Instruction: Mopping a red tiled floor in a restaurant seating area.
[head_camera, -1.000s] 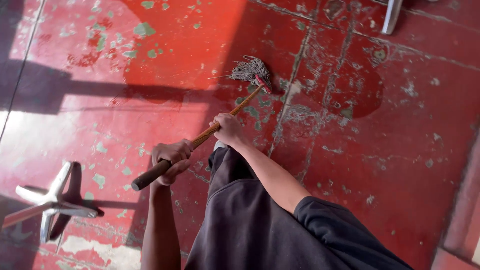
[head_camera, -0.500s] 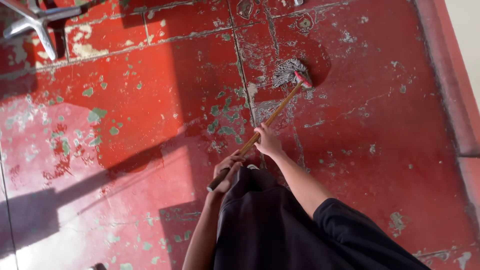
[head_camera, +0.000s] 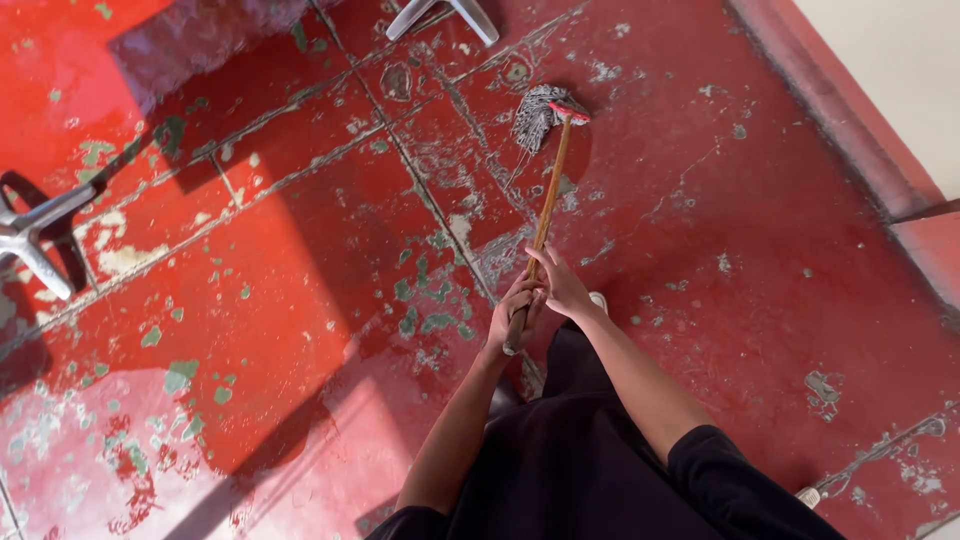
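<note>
Both hands, left hand (head_camera: 517, 312) and right hand (head_camera: 562, 290), grip the wooden mop handle (head_camera: 541, 222); mop head (head_camera: 540, 112) rests on the red floor (head_camera: 700, 250). Metal chair legs (head_camera: 35, 235) stand well apart at the floor's left edge.

floor (head_camera: 300, 300): red, green-flecked | mop head (head_camera: 538, 115): grey, perhaps | handle (head_camera: 545, 215): tan

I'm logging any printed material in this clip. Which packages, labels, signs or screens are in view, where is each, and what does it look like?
None in view: no package, label, sign or screen.
What shows instead: a mop with a wooden handle, grey strings and a red clamp, held by the left hand and right hand over a worn red floor.
</note>
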